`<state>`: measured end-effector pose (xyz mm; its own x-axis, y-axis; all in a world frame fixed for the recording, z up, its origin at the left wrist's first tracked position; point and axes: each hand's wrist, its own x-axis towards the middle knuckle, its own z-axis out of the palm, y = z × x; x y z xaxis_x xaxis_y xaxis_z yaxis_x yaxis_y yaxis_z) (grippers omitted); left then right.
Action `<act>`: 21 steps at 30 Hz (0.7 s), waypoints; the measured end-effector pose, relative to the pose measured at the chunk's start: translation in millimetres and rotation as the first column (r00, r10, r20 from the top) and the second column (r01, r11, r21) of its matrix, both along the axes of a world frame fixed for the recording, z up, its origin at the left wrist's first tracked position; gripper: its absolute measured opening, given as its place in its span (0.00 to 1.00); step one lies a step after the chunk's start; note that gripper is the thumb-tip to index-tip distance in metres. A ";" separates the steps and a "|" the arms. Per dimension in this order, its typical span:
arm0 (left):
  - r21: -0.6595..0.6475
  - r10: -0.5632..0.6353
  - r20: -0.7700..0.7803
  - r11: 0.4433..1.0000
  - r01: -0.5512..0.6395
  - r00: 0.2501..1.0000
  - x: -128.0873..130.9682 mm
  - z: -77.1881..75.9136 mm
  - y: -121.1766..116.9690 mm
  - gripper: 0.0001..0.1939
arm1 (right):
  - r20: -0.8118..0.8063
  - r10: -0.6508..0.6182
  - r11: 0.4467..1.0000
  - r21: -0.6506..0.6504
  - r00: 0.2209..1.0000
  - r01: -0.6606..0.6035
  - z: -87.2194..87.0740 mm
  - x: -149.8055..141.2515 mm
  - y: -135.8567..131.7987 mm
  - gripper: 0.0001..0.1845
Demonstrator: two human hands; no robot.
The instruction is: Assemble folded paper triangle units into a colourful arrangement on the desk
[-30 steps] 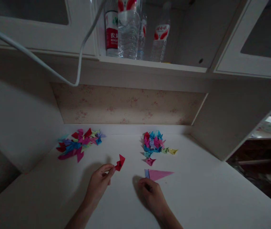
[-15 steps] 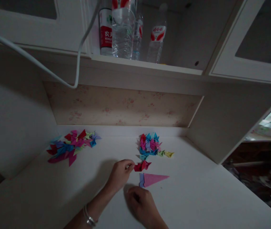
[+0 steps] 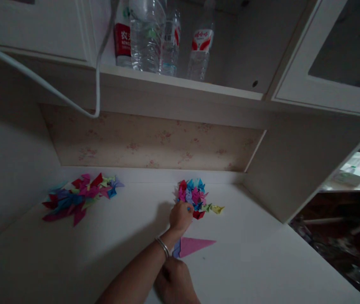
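My left hand (image 3: 181,216) reaches to the near left edge of a pile of folded paper shapes (image 3: 195,195). Its fingers are closed in a pinch, with a bit of blue paper showing at their tips; I cannot make out whether they hold it. Just right of the fingertips lies a red folded paper shape (image 3: 198,214), against the pile. My right hand (image 3: 177,280) rests lower down on the table, its fingers curled and partly hidden behind the left wrist. Beyond it lies a long pink folded paper triangle (image 3: 195,246) beside purple paper (image 3: 176,248), partly covered by the left wrist.
Another heap of coloured folded paper (image 3: 78,196) lies on the white table (image 3: 246,261) at the left. Overhead, a shelf (image 3: 180,82) holds plastic bottles (image 3: 201,46) and a red-labelled container (image 3: 123,40). A white cable (image 3: 53,93) hangs at upper left.
My left hand has moved forward and right to the pile. The red folded shape now lies closer against the pile. My right hand stays curled near the pink triangle; the view has shifted slightly.
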<state>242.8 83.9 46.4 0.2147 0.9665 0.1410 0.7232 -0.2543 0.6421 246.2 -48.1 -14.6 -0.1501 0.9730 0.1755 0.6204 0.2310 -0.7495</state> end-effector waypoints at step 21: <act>0.020 -0.024 0.033 1.000 0.024 0.999 -37.3 9.9 -41.0 0.07 | -0.010 0.065 0.998 0.026 0.998 -0.065 1.3 2.6 -4.3 0.10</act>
